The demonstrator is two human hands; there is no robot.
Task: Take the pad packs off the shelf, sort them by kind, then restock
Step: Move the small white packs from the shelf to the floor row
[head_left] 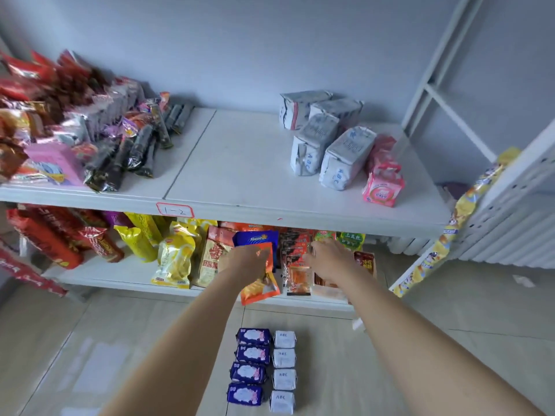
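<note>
Two bare forearms show, with no sleeve reaching the visible part of either arm. The left hand [250, 258] and the right hand [332, 259] wear no gloves.

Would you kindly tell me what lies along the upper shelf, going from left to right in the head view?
Heap of red and silver snack packets → black foil-wrapped sticks → bare white shelf board → white ABC pad packs → pink pad packs.

Purple packs [249, 366]; white packs [283, 370]; pink pack [383, 187]; white shelf [255, 163]; yellow bags [174, 256].
</note>
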